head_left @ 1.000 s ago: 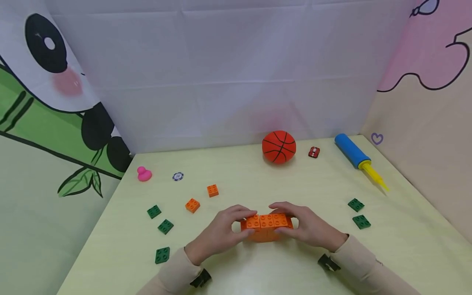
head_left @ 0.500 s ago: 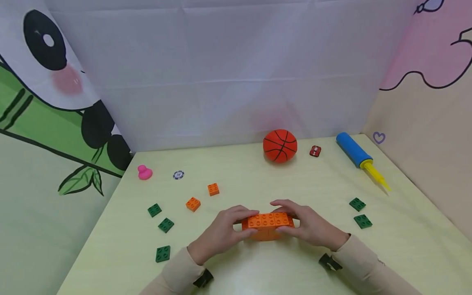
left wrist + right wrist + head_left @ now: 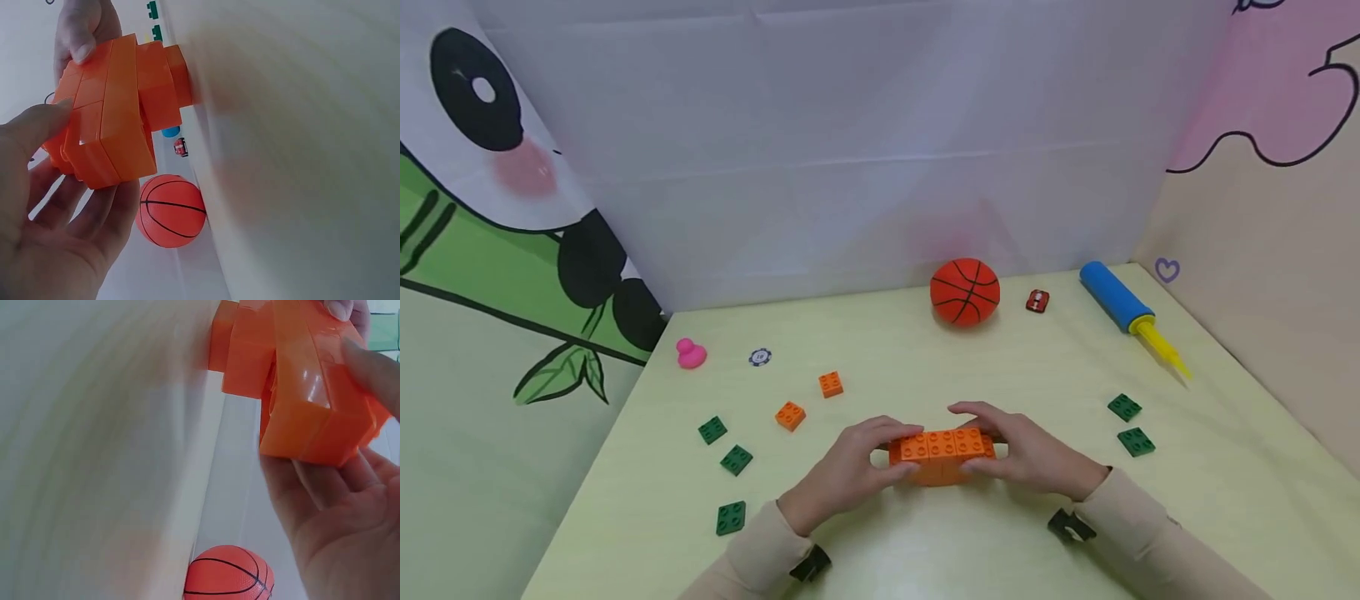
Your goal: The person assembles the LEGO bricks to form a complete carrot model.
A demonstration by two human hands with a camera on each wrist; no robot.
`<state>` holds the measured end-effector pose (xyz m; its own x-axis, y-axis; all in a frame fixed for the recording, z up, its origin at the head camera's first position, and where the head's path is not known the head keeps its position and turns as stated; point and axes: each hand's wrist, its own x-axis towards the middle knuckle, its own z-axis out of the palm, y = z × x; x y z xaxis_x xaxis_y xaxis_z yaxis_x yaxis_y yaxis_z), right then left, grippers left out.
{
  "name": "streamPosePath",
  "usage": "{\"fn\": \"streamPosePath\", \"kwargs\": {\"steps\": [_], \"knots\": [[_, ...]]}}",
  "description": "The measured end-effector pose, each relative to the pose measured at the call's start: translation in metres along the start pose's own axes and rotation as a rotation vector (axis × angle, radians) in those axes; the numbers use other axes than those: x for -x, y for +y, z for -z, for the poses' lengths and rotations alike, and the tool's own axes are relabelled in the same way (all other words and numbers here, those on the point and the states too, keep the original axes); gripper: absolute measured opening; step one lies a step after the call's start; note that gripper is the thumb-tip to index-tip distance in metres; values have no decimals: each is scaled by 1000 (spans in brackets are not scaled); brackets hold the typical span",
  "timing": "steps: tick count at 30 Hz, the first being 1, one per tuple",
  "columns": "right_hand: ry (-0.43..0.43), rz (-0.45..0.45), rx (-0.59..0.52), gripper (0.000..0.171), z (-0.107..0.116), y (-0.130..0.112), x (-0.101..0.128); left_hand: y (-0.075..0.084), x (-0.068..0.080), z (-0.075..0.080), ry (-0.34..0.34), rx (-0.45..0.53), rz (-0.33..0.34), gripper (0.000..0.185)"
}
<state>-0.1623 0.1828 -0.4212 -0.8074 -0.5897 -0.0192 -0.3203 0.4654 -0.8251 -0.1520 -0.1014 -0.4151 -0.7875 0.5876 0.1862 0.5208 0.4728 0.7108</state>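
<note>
Head view: both hands (image 3: 936, 462) curled around the orange brick stack (image 3: 942, 450), its lower bricks largely hidden.

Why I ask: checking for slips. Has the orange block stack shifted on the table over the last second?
No. The orange block stack keeps its spot relative to the loose orange brick; the small frame shift is the camera's.

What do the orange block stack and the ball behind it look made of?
Block stack: hard moulded plastic, likely; glossy, with sharp edges, round studs and bright highlights in the right wrist view. Ball: probably rubber or foam; matte orange with black basketball seams and no glare.
</note>
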Motion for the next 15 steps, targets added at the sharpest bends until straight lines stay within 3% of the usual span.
{"fn": "streamPosePath", "kwargs": {"steps": [2, 5, 8, 12, 15], "knots": [[-6, -21, 3, 76, 2, 2, 2, -1, 1, 3, -16, 10, 4, 51], [-7, -43, 0, 79, 4, 4, 3, -9, 5, 13, -13, 46, 63, 54], [-2, -49, 1, 79, 6, 5, 4, -24, 11, 32, 80, 20, 148, 49], [-5, -40, -12, 78, 5, 6, 3, -46, 19, 58, 241, -180, 294, 39], [-15, -35, -25, 77, 4, 6, 2, -56, 25, 71, 260, -358, 443, 42]]}}
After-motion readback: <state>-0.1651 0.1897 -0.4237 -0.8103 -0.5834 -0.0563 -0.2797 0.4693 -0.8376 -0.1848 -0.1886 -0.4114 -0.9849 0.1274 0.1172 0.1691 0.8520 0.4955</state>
